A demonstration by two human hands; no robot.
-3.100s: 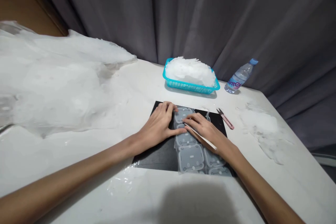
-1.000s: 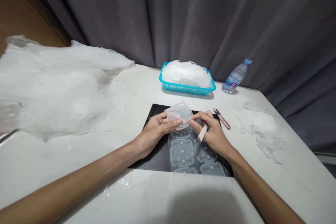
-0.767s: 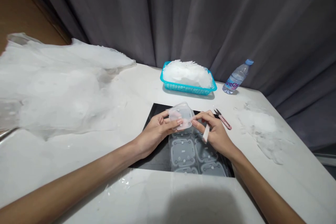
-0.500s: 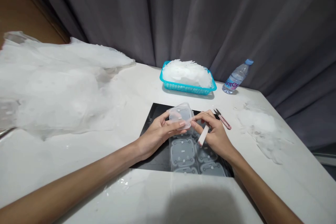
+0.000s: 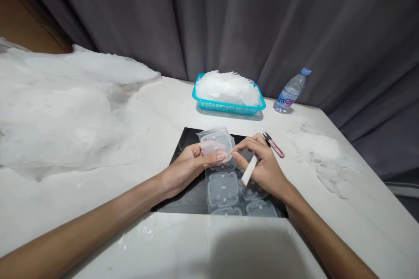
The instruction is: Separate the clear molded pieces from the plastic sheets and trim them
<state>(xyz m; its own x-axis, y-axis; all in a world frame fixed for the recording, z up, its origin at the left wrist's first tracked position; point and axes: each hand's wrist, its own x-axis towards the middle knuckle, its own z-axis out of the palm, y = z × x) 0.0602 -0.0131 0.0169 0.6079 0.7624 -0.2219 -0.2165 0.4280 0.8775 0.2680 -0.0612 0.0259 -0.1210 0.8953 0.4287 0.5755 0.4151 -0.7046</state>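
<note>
My left hand (image 5: pixel 186 166) is closed on a clear plastic piece (image 5: pixel 216 144), a rounded square with small studs, lifted a little above the black mat (image 5: pixel 190 192). My right hand (image 5: pixel 262 168) is closed around a thin white blade-like tool (image 5: pixel 249 170) and its fingertips touch the piece's right edge. Below the hands a clear plastic sheet of moulded squares (image 5: pixel 225 189) lies on the mat.
A turquoise basket (image 5: pixel 225 105) heaped with clear plastic pieces stands behind the mat. Pink-handled snips (image 5: pixel 274 146) lie right of the mat, a water bottle (image 5: pixel 290 91) further back. A large pile of clear plastic sheets (image 5: pixel 65 104) covers the table's left; scraps (image 5: pixel 321 148) lie right.
Three seconds ago both hands pressed flat on the sheet with the tool at it. Since then one piece has come off and been lifted; in the last second it shifted slightly left.
</note>
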